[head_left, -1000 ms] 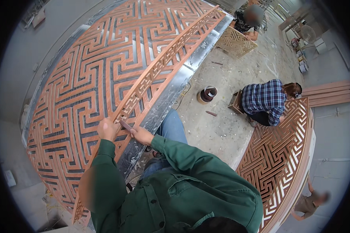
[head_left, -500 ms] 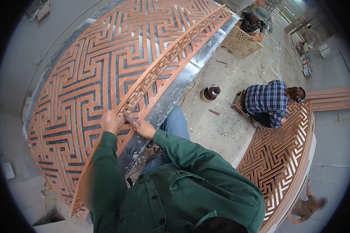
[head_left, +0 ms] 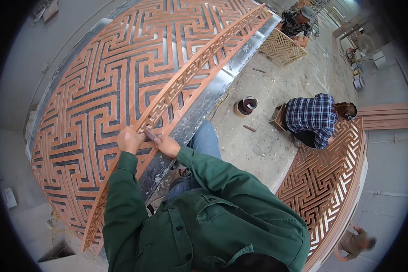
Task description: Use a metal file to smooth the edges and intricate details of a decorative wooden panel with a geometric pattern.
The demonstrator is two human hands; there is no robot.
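A large wooden lattice panel of reddish-brown strips lies flat on a metal-topped table. Along its near right edge, a long narrow lattice strip stands on edge. My left hand is closed around the top of this strip. Just to the right, my right hand grips a flat brown stick, whose far end meets the strip's openwork close to my left fingers. Whether that end passes into a gap is too small to tell.
On the floor to the right are a dark round container and a loose brown stick. A co-worker in plaid sits by another lattice panel. Farther off, a person holds a pale lattice piece. Another person is at lower right.
My right hand and the stick have shifted slightly away from me along the strip. My left hand keeps its place. The person at lower right has lowered a raised arm.
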